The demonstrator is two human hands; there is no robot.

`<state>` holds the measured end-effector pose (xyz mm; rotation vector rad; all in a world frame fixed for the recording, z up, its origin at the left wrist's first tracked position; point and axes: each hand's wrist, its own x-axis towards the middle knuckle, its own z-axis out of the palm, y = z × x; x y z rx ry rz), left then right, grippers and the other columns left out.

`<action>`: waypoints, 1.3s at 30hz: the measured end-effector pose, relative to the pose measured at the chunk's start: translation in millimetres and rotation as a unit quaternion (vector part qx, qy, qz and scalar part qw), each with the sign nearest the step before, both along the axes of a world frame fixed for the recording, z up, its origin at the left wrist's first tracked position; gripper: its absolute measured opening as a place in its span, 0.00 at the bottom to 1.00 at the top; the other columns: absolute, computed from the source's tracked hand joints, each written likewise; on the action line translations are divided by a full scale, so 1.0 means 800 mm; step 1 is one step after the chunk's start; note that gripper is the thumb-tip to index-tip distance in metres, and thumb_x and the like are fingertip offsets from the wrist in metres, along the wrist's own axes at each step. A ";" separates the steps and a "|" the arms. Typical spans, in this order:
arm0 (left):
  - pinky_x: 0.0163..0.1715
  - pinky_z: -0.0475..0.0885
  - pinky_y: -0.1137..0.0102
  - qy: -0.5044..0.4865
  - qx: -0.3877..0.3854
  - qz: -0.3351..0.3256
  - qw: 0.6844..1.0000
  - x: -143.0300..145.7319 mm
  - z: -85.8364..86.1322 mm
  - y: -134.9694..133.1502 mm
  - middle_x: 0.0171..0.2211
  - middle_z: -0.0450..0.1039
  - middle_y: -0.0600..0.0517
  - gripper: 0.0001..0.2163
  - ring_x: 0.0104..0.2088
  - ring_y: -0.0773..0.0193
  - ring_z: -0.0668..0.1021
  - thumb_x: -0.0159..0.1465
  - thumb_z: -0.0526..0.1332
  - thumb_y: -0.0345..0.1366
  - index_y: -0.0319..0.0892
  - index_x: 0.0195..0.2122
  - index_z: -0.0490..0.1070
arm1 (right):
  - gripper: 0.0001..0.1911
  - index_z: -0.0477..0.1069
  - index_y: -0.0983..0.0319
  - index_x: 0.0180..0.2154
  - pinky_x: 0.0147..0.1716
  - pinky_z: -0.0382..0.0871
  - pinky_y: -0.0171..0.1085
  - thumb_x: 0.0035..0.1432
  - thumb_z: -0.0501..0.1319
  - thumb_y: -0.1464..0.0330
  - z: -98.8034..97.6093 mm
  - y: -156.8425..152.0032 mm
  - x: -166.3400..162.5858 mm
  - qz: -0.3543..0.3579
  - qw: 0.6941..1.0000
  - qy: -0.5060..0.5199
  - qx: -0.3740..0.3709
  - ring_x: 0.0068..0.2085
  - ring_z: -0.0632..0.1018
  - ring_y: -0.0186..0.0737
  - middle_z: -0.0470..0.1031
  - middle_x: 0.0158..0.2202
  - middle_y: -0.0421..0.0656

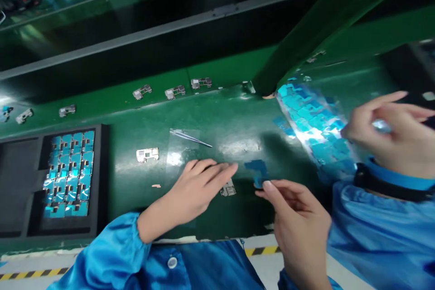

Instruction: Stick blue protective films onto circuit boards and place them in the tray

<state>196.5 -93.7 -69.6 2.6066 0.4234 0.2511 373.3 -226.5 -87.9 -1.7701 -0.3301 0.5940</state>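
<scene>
My right hand (299, 217) pinches a corner of a blue film piece (257, 170) between thumb and index finger, above the green bench. To its left, my left hand (200, 186) reaches across with fingers stretched out and holding nothing that I can see. Its fingertips hover over or touch a small circuit board (228, 188), which they partly cover. Tweezers (190, 137) lie beyond my left hand, on a clear plastic sheet (176, 156). Another circuit board (147, 155) rests farther left.
A black foam tray (102, 176) on the left holds rows of blue-covered boards (70, 174). Several boards (175, 92) line the back ledge. At right lie blue film pieces (309, 115), with a co-worker's hand (397, 131) beside them. A green post (306, 31) rises behind.
</scene>
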 end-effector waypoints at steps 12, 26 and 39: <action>0.58 0.57 0.54 -0.037 -0.082 0.034 0.995 0.001 -0.034 0.018 0.51 0.76 0.44 0.45 0.54 0.51 0.72 0.66 0.63 0.51 0.44 0.73 0.32 | 0.04 0.81 0.55 0.35 0.40 0.79 0.35 0.59 0.69 0.63 -0.001 0.001 0.026 0.236 0.966 -0.102 -0.036 0.38 0.83 0.41 0.82 0.38 0.41; 0.60 0.66 0.54 -0.154 -0.042 0.003 0.987 -0.004 -0.040 0.023 0.53 0.78 0.47 0.07 0.58 0.54 0.75 0.66 0.66 0.32 0.43 0.45 0.74 | 0.13 0.83 0.56 0.36 0.31 0.77 0.34 0.60 0.67 0.54 0.000 0.034 0.054 0.382 0.922 -0.025 -0.059 0.35 0.83 0.43 0.83 0.37 0.42; 0.57 0.69 0.54 -0.127 -0.079 0.005 0.989 -0.005 -0.037 0.024 0.50 0.78 0.45 0.09 0.49 0.58 0.79 0.66 0.66 0.32 0.42 0.47 0.75 | 0.14 0.76 0.60 0.51 0.47 0.78 0.49 0.62 0.66 0.73 -0.020 0.022 0.037 0.415 0.861 -0.279 0.091 0.50 0.78 0.50 0.75 0.53 0.51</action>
